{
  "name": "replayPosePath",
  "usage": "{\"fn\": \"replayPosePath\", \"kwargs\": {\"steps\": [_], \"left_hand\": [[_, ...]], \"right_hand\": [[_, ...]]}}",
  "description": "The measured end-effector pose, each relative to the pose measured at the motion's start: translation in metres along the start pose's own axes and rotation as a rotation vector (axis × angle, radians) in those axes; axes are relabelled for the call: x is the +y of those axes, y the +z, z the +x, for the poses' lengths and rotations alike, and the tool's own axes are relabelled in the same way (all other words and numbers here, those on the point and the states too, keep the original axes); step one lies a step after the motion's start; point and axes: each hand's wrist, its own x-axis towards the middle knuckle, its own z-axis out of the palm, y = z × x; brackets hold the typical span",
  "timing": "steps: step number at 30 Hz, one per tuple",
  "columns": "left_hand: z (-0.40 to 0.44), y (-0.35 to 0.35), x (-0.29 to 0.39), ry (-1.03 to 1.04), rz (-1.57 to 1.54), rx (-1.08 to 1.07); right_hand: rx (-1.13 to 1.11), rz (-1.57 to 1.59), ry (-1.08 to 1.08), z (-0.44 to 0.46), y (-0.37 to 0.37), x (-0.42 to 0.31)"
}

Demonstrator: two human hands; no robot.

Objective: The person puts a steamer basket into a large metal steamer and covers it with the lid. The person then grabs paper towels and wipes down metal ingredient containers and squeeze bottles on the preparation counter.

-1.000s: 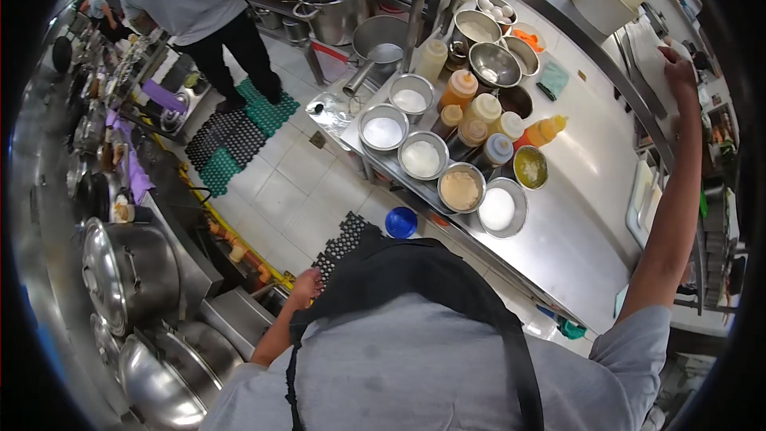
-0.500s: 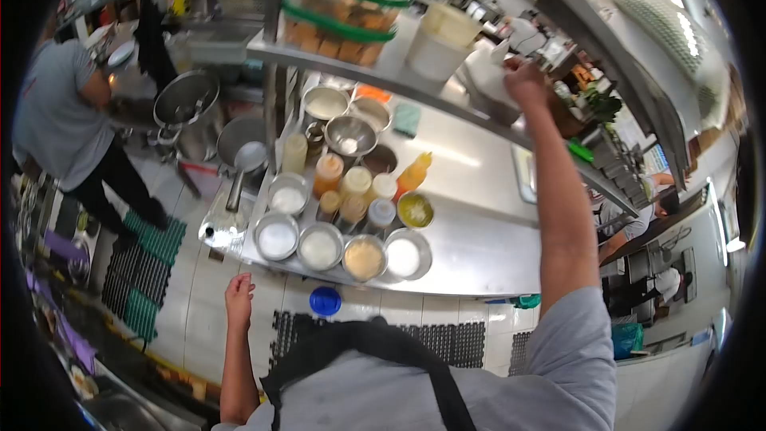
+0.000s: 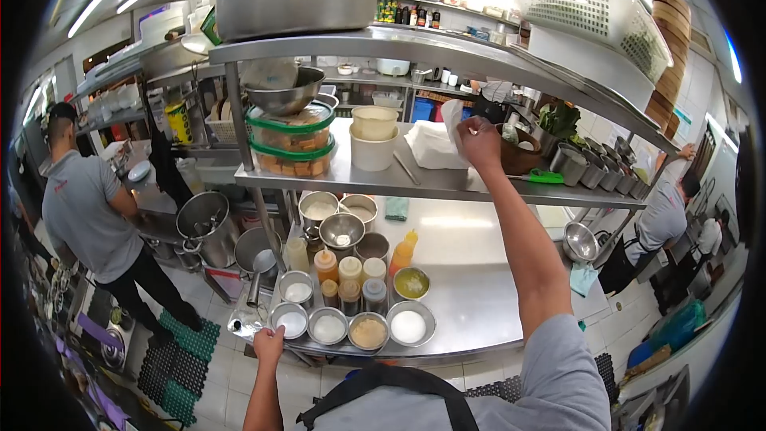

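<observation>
My right hand is raised to the middle shelf, its fingers pinched on the lifted corner of a white paper sheet. That sheet rises from a stack of white paper on the shelf. Left of the stack lies a thin metal utensil, beside two nested pale tubs. My left hand is low at the counter's front left edge, fingers curled, just below a metal bowl of white powder. Whether it touches the edge or holds anything cannot be made out.
Squeeze bottles and several metal bowls stand on the steel counter. Lidded containers sit on the shelf's left, a green-handled tool on its right. A person stands at left, others at right.
The view has tilted up, showing more of the shelves. My right hand has lifted a sheet corner from the stack. My left hand is now nearer the counter's front edge.
</observation>
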Motion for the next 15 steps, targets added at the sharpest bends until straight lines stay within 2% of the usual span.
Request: {"fn": "replayPosePath", "kwargs": {"steps": [1,4,6,7,8,10,11,12,14,15], "left_hand": [[-0.001,0.003,0.001,0.043,0.01,0.044],[0.001,0.011,0.002,0.017,0.059,0.062],[0.0,0.018,0.003,0.038,0.058,0.116],[0.0,0.021,0.003,0.067,0.074,0.163],[0.001,0.026,0.001,0.096,0.086,0.211],[0.005,0.033,-0.005,0.079,0.058,0.234],[0.004,0.035,-0.005,0.088,0.049,0.263],[0.004,0.035,-0.006,0.097,0.041,0.291],[0.006,0.032,-0.005,0.103,-0.012,0.317],[0.003,0.024,0.0,0.099,-0.054,0.315]], "right_hand": [[-0.041,0.127,0.149,0.0,-0.011,-0.005],[-0.106,0.525,0.07,-0.029,-0.052,-0.018],[-0.356,1.275,0.514,-0.09,-0.09,-0.061],[-0.481,0.888,0.195,-0.129,-0.098,-0.073],[-0.485,0.51,-0.122,-0.168,-0.107,-0.085],[-0.885,0.515,0.295,-0.237,-0.118,-0.117],[-0.976,0.795,0.327,-0.279,-0.112,-0.114],[-1.135,0.748,0.396,-0.298,-0.123,-0.121],[-1.329,0.868,0.485,-0.34,-0.135,-0.123],[-1.394,0.901,0.434,-0.367,-0.134,-0.118]]}}
